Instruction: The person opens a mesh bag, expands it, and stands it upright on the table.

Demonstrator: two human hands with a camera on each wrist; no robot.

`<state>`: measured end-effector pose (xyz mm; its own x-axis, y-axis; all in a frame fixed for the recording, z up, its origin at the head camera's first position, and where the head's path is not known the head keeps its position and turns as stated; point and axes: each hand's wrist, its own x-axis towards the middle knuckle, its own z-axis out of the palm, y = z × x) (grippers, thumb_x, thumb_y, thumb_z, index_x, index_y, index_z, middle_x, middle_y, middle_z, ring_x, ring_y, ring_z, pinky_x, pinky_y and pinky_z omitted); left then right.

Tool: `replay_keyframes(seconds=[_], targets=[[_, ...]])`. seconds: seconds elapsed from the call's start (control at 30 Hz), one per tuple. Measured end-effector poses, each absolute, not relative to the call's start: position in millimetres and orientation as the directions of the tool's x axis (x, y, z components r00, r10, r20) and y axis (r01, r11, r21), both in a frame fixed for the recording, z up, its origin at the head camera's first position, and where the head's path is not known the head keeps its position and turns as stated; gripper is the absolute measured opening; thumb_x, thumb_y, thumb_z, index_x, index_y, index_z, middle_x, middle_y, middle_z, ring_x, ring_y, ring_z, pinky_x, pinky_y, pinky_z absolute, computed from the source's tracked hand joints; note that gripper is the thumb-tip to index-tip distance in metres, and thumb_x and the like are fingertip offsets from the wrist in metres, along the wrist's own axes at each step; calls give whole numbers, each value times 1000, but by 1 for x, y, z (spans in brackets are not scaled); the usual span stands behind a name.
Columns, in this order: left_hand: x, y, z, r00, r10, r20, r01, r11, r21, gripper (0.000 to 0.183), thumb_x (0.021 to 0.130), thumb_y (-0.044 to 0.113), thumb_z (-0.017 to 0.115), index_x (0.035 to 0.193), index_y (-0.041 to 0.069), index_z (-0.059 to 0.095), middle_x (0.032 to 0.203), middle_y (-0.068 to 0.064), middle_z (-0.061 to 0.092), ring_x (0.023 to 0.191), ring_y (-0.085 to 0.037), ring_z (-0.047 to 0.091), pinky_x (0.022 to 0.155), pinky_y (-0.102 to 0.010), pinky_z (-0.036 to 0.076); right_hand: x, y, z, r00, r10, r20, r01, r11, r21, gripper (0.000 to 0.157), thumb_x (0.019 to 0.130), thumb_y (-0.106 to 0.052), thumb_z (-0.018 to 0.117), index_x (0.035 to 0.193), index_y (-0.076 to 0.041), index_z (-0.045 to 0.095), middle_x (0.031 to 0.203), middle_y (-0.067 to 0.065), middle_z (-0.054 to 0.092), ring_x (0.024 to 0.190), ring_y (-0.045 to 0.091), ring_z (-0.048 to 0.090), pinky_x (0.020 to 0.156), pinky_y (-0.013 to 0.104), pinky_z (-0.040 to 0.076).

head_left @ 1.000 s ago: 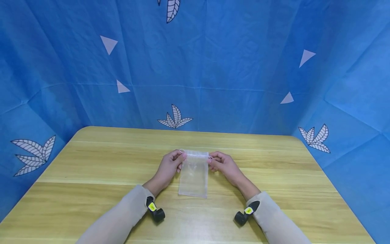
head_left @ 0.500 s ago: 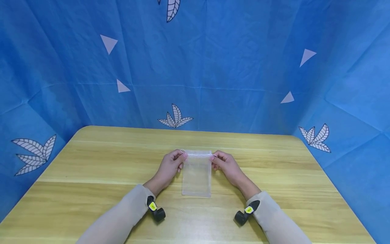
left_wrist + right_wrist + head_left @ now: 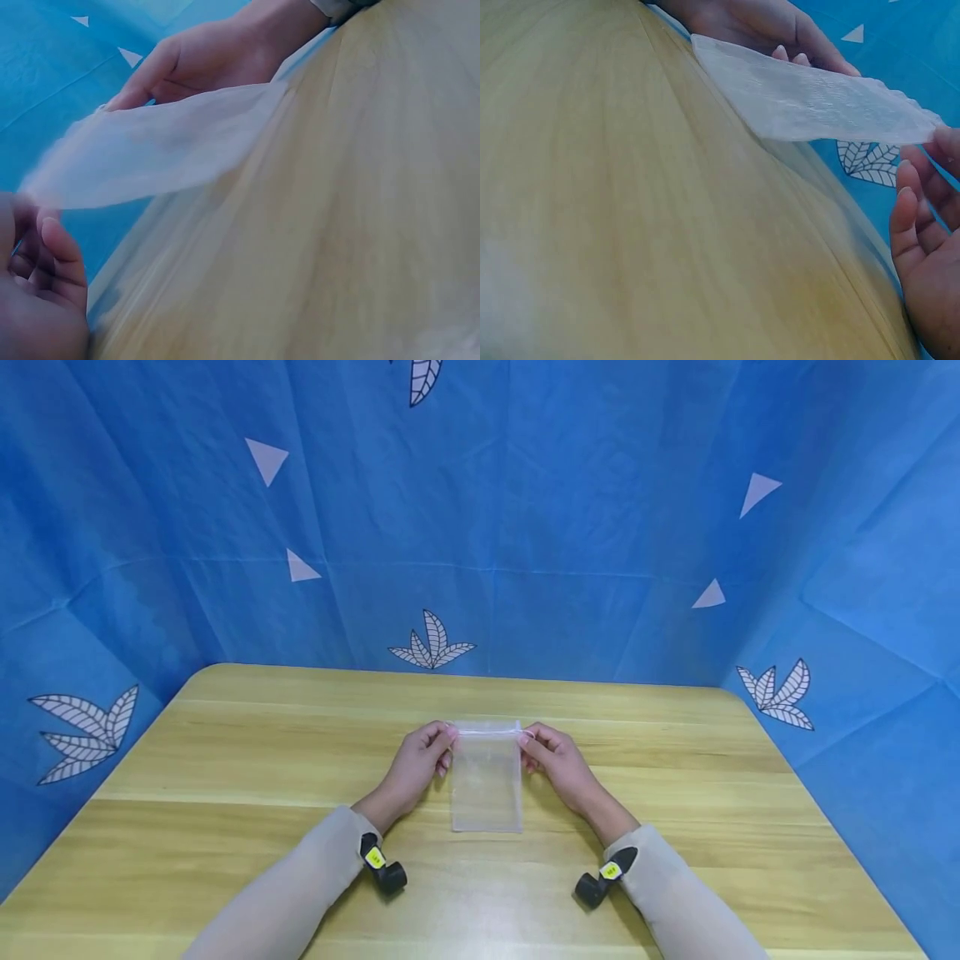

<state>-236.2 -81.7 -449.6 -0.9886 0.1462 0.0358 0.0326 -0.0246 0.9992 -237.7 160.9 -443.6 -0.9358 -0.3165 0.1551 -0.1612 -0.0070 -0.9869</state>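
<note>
Between the two hands a sheer white drawstring pouch [image 3: 486, 785] is stretched flat, its drawstring line running across near the top. My left hand [image 3: 414, 768] pinches the pouch's upper left corner by the cord between thumb and finger. At the upper right corner my right hand [image 3: 564, 768] pinches the other end, with a small loop of cord showing by the fingertips. In the left wrist view the pouch [image 3: 165, 150] slants from the raised corners down towards the table. The right wrist view shows the pouch [image 3: 810, 97] too, thin and flat-looking.
A light wooden table [image 3: 225, 760] lies beneath both hands. Behind it and along the sides hangs a blue cloth [image 3: 570, 510] printed with white leaves and triangles. Each sleeve cuff carries a small black camera, such as the left one [image 3: 390, 878].
The pouch's lower edge has swung slightly right and now hangs straighter. Its top looks more taut, and the right hand has shifted a little to the right. Both hands keep their pinch.
</note>
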Motion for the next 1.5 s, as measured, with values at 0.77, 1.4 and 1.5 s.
replay_keyframes(seconds=[0.77, 1.4, 1.5], targets=[[-237, -83, -448, -987, 154, 36, 31, -33, 999, 27, 97, 29, 63, 97, 2, 63, 73, -4, 52, 57, -12, 45, 50, -21, 40, -241, 161, -441, -931, -337, 141, -148, -4, -989, 29, 101, -23, 57, 99, 6, 63, 83, 13, 59, 71, 19, 54, 64, 27, 49], [-234, -82, -451, -976, 216, 29, 42, 55, 998, 25, 98, 28, 61, 101, 5, 69, 70, -4, 53, 55, -13, 43, 48, -22, 39, -237, 161, -443, -941, -321, 108, -98, -46, -994, 25, 100, -22, 57, 102, 3, 60, 80, 6, 56, 70, 15, 51, 63, 25, 47], [-233, -82, -450, -975, 221, 17, 33, 67, 997, 24, 100, 27, 59, 102, 5, 69, 69, -4, 51, 54, -13, 42, 48, -22, 39, -238, 161, -444, -945, -302, 125, -127, -11, -992, 23, 100, -17, 56, 99, 6, 59, 79, 5, 57, 69, 14, 52, 63, 25, 47]])
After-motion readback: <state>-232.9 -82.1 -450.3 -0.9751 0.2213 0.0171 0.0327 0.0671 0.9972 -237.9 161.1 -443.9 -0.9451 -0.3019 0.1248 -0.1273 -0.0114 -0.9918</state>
